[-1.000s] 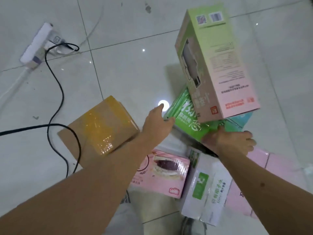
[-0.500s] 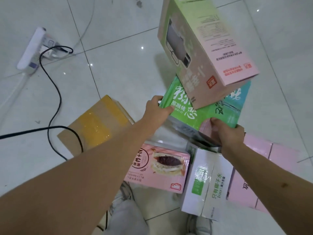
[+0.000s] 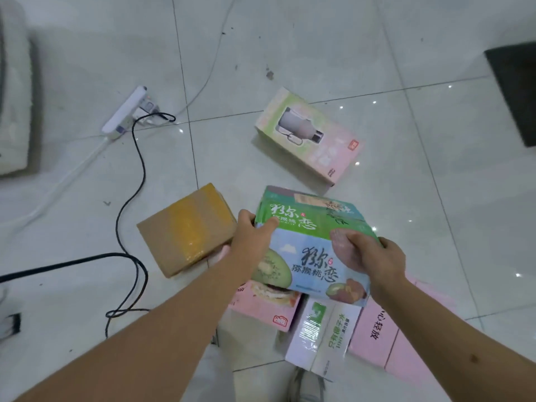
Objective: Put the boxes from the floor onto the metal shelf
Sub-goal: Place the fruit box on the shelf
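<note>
A green and blue kiwi box (image 3: 310, 242) is held above the pile. My left hand (image 3: 253, 232) grips its left edge and my right hand (image 3: 365, 252) grips its right side, thumb on the front face. A pink and green bottle box (image 3: 309, 134) lies flat on the tiles beyond it. To the left lies a brown taped carton (image 3: 185, 227). Under the kiwi box are a pink cake box (image 3: 264, 306), a white and green drink carton (image 3: 322, 335) and a flat pink box (image 3: 397, 335). The metal shelf is out of view.
A white power strip (image 3: 126, 113) with a black cable (image 3: 130, 198) looping across the tiles lies to the left. A dark object (image 3: 516, 88) sits at the right edge, a pale blurred item (image 3: 14, 105) at the far left. My shoe (image 3: 307, 387) shows at the bottom.
The bottle box slid off the kiwi box and now lies on the floor farther away. Both hands took hold of the kiwi box and lifted it toward me.
</note>
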